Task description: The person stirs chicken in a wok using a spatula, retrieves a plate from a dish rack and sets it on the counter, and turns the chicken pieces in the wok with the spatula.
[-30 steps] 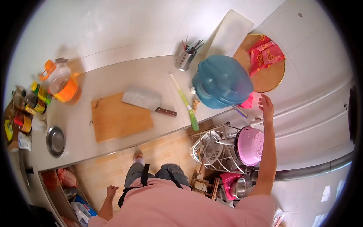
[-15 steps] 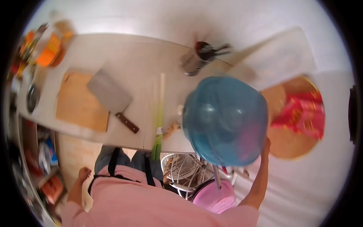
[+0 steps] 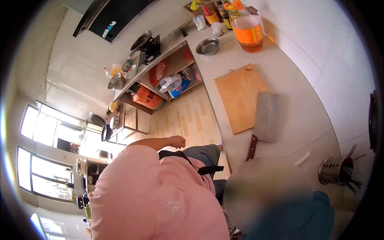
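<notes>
My left hand (image 3: 177,141) hangs beside my body over the floor, fingers curled in, with no object visible in it. My right hand does not show. At the lower right, part of a teal plastic basin (image 3: 320,218) is visible, with a smeared patch over much of that area. A cleaver (image 3: 267,116) with a brown handle lies partly across the edge of a wooden cutting board (image 3: 236,96). The pale end of a scallion (image 3: 302,158) sticks out past the blurred patch.
On the counter (image 3: 296,84) stand a large oil bottle (image 3: 249,36), a metal bowl (image 3: 208,46) and sauce bottles (image 3: 224,14). A perforated utensil holder (image 3: 332,171) is against the wall. Across the floor (image 3: 192,114) are a stove (image 3: 150,50) and shelves holding bags (image 3: 148,97).
My view has swung left toward the stove and windows. The basin now sits at the lower right edge of view, and my right hand, earlier at its rim, has gone out of sight.
</notes>
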### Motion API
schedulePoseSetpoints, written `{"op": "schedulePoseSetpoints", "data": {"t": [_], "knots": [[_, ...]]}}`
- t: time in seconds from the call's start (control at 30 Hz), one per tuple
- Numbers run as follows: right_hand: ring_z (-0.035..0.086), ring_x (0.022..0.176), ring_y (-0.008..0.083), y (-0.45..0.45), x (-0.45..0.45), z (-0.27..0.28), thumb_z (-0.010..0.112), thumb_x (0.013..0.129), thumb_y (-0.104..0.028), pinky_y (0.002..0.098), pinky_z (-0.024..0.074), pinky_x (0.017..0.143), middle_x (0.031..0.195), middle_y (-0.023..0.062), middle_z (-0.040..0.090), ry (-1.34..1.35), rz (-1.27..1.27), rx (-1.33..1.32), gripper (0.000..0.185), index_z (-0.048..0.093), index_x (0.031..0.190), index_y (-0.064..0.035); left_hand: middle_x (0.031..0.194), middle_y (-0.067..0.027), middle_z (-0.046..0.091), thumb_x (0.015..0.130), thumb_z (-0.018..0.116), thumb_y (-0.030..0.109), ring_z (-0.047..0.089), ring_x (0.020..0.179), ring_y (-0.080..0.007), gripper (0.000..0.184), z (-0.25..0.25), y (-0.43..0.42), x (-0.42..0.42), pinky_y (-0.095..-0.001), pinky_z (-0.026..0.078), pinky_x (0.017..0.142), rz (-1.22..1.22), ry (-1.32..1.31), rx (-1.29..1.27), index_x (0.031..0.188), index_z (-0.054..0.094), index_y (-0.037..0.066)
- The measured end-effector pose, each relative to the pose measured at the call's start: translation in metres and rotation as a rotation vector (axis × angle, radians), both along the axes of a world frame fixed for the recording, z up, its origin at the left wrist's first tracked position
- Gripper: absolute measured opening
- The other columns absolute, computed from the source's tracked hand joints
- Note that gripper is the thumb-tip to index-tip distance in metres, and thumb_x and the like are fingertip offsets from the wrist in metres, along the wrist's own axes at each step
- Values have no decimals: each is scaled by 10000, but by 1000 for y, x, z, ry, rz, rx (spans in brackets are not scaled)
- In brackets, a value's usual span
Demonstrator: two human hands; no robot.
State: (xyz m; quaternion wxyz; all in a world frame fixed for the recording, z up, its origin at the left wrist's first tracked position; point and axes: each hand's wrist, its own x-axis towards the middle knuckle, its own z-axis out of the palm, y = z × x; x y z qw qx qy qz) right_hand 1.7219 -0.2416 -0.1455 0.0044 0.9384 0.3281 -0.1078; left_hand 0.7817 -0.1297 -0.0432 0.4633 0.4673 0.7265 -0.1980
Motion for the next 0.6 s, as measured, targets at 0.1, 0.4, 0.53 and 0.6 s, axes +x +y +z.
{"op": "schedulePoseSetpoints", "data": {"t": [0.1, 0.4, 0.53, 0.6], "knots": [[501, 1083, 308, -3, 2, -1, 431, 915, -247, 388, 413, 922, 1218, 177, 493, -4, -12, 29, 407, 442, 1247, -12, 761, -92, 663, 766, 547, 285, 640, 628, -193, 283, -1, -6, 6, -324, 500, 600, -23, 2, -34, 891, 634, 46], [490, 1104, 306, -91, 37, 47, 418, 926, -270, 392, 409, 934, 1235, 182, 478, -77, -82, 200, 429, 424, 1258, 0, 721, -105, 646, 777, 570, 247, 611, 553, -180, 236, -2, -7, -6, -304, 492, 516, 40, -40, 78, 855, 627, 31], [485, 1113, 305, -134, 38, 106, 412, 931, -281, 394, 408, 939, 1243, 184, 472, -173, -154, 342, 439, 415, 1263, 6, 704, -87, 644, 790, 547, 226, 619, 568, -169, 224, 0, -17, 7, -298, 494, 523, -7, -43, 6, 859, 626, 28], [482, 1117, 304, -145, 37, 141, 409, 933, -286, 395, 407, 942, 1246, 185, 468, -229, -166, 432, 444, 411, 1266, 9, 709, -86, 644, 796, 541, 223, 619, 571, -168, 223, -9, -24, 9, -297, 494, 516, -22, -68, 27, 857, 624, 26]]}}
